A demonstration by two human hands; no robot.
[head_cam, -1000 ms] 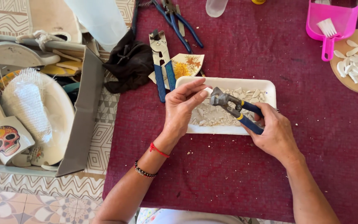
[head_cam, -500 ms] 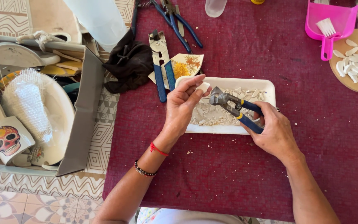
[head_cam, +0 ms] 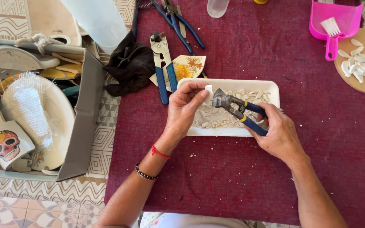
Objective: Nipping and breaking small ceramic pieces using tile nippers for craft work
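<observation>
My left hand (head_cam: 185, 110) pinches a small white ceramic piece (head_cam: 208, 90) between thumb and fingers over the white tray (head_cam: 233, 131). My right hand (head_cam: 276, 134) grips blue-handled nippers (head_cam: 237, 110), whose metal jaws sit right beside the piece. The tray holds several white ceramic chips and rests on a dark red cloth (head_cam: 241, 177).
Other blue-handled pliers (head_cam: 162, 67) and cutters (head_cam: 178, 21) lie behind the tray with a flowered shard (head_cam: 186, 67) and a dark rag (head_cam: 129, 63). A pink dustpan (head_cam: 333, 21) and a wooden board of white pieces (head_cam: 362, 63) are far right. A box of broken crockery (head_cam: 30, 109) stands left.
My left hand has turned the white piece slightly toward the nipper jaws; the nippers have shifted a little. Otherwise the scene is unchanged.
</observation>
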